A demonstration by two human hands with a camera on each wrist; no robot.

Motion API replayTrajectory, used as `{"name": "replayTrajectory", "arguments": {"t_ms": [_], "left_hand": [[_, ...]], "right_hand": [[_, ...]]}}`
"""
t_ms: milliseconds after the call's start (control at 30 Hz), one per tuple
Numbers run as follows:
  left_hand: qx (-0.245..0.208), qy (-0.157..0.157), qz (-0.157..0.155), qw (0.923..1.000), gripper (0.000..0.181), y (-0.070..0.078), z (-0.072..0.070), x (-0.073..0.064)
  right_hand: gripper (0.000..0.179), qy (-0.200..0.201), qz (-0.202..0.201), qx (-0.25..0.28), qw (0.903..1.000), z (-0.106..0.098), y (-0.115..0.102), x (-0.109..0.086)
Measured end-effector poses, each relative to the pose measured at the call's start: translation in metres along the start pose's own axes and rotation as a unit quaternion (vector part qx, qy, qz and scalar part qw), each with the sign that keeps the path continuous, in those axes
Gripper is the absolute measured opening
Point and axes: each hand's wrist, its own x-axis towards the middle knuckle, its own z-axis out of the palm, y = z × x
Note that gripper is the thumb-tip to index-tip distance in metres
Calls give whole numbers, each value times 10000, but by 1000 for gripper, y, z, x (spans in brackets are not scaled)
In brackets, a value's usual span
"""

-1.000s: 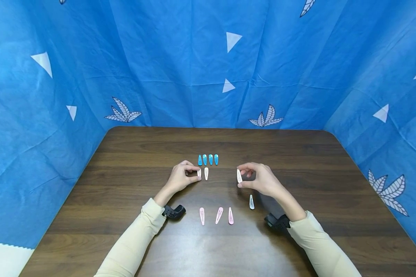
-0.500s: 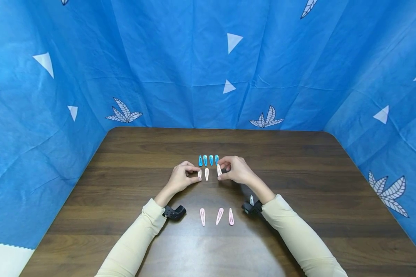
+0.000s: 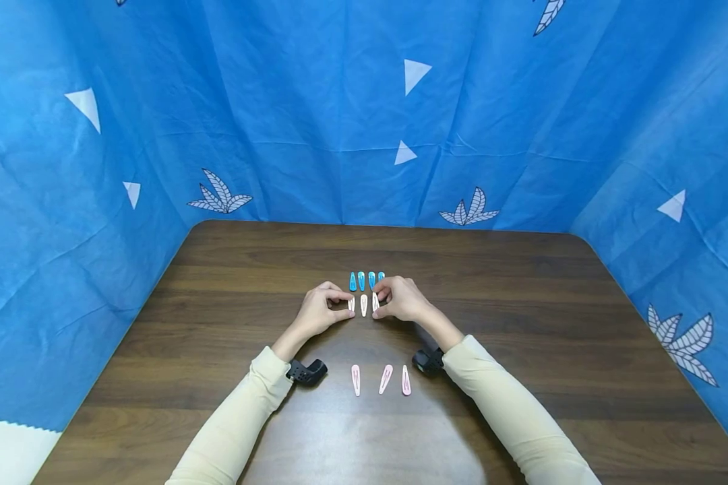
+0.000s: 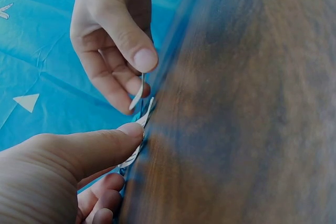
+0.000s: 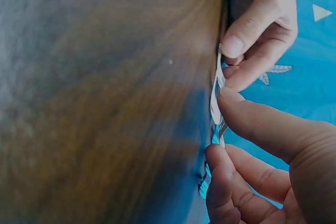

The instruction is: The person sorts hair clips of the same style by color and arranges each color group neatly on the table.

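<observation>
Thumb and fingertips of my left hand [image 3: 320,311] pinch a white snap hair clip [image 3: 351,305] by its two ends at the tabletop. My right hand [image 3: 402,300] pinches another white hair clip [image 3: 375,302] the same way, upright in the head view. Between the hands lies a third white hair clip [image 3: 364,306], parallel to them. The left wrist view shows the right hand's clip [image 4: 137,94] slightly raised and tilted, above the row. Just behind runs a row of several blue hair clips [image 3: 361,281], the rightmost partly covered by the right fingers.
Nearer the person, three pink hair clips [image 3: 356,380] lie apart on the brown wooden table [image 3: 249,256], the middle one slanted. Black wrist cameras [image 3: 307,372] hang under both wrists. A blue patterned curtain [image 3: 340,101] surrounds the table's back and sides.
My right hand has carried its white clip leftward to beside the middle white clip. My left hand stays put. A pale clip at the right is now hidden behind the right arm.
</observation>
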Motion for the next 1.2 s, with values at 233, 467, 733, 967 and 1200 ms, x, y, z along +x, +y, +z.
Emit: {"name": "replayTrajectory", "arguments": {"t_ms": [233,467,733,967,1200], "left_hand": [[40,17,-26,10000,30,0,0,1],[7,23,-1,10000,31,0,1,1],[13,41,7,10000,30,-1,1,1],[13,26,15,10000,30,1,1,0],[69,23,-9,10000,30,1,1,0]], "right_hand": [[42,-17,-16,-70,10000,3,1,2],[46,-17,20,-121,9999,6,2,2],[48,-36,65,-69,9999,6,2,2],[48,49,-112,80,9999,-3,-2,-9],[49,446,-222,419,9979,-32,-7,-44]]}}
